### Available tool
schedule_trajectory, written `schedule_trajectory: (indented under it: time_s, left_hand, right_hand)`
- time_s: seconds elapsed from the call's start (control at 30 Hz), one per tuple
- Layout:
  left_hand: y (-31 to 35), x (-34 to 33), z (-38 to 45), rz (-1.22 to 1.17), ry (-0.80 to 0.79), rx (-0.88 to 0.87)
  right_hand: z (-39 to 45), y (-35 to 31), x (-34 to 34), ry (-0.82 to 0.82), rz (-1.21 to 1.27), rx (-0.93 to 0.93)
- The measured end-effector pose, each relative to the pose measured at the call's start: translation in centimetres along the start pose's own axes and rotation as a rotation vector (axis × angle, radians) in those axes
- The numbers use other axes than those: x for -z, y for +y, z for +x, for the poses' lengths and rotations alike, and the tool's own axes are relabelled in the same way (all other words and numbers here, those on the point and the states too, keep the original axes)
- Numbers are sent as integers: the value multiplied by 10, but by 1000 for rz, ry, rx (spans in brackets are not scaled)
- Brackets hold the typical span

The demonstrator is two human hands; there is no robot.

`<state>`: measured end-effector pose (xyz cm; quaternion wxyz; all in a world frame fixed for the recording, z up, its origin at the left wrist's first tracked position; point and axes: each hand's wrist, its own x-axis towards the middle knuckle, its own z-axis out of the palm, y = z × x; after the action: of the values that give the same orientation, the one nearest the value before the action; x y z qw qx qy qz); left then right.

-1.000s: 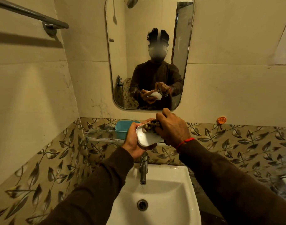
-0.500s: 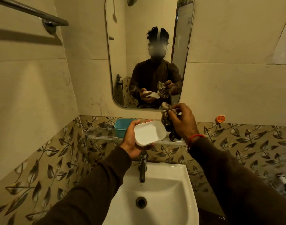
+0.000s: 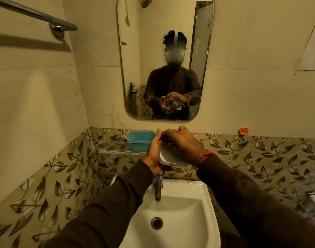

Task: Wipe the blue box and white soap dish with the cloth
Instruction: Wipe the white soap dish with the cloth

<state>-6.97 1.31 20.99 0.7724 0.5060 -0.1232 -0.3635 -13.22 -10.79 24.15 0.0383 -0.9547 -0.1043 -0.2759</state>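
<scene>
My left hand (image 3: 154,154) grips the white soap dish (image 3: 166,156) by its left edge and holds it tilted above the tap. My right hand (image 3: 184,145) lies over the dish and presses the dark patterned cloth (image 3: 166,139) into it; only a small bit of cloth shows under the fingers. The mirror reflection shows the cloth bunched between both hands. The blue box (image 3: 140,143) stands on the glass shelf (image 3: 117,151), just left of my left hand and apart from it.
A white basin (image 3: 205,208) with a metal tap (image 3: 158,189) sits below my hands. A mirror (image 3: 164,56) hangs on the wall ahead. A towel rail (image 3: 36,16) runs at the upper left. An orange hook (image 3: 243,131) sticks to the right wall.
My right hand, which had lifted the cloth up and to the right of the dish, has come back down and pressed the cloth into the dish. My left hand kept hold of the dish.
</scene>
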Motion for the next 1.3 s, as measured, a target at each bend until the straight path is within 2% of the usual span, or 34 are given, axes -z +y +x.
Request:
schedule_trajectory:
  time_s: [0.1, 0.2, 0.33, 0.47, 0.6, 0.67, 0.8, 0.83, 0.93, 0.97, 1.07, 1.1, 1.17, 1.23, 1.3]
  left_hand:
    - [-6, -1, -1, -50, -3, 5]
    - [-6, 2, -5, 73, 13, 9]
    - [-5, 6, -7, 141, 3, -105]
    - [-4, 4, -3, 342, 173, -305]
    - [-6, 3, 1, 560, 336, -538]
    - [-6, 2, 0, 573, 355, -579]
    - [0, 7, -6, 528, 355, -550]
    - [2, 11, -7, 498, 372, -556]
    - [8, 19, -6, 456, 428, -592]
    - [6, 19, -5, 422, 438, -599]
    - [-7, 14, -4, 319, 460, -556]
    - [-12, 13, -5, 326, 445, -517]
    - [-13, 15, -4, 468, 397, -461]
    - [-8, 19, -1, 801, 359, -488]
    - [-4, 20, 2, 1036, 265, -516]
  right_hand:
    - [1, -2, -1, -4, 44, -14]
    - [3, 3, 4, -44, 98, -114]
    - [6, 13, 6, -14, 33, -162]
    - [4, 19, 0, 52, -97, -183]
    - [5, 17, -7, 85, -95, -282]
    - [6, 17, -11, 76, -105, -300]
    - [-2, 22, -17, 72, -156, -390]
    - [-6, 24, -18, 61, -71, -453]
    - [-7, 25, -17, 24, 531, -665]
    - [-5, 23, -17, 31, 662, -708]
    - [1, 18, -17, 41, 784, -781]
    - [2, 19, -16, 31, 694, -762]
    - [0, 25, -15, -29, 323, -646]
    - [-5, 29, -14, -52, -7, -505]
    - [-6, 27, -15, -68, -156, -362]
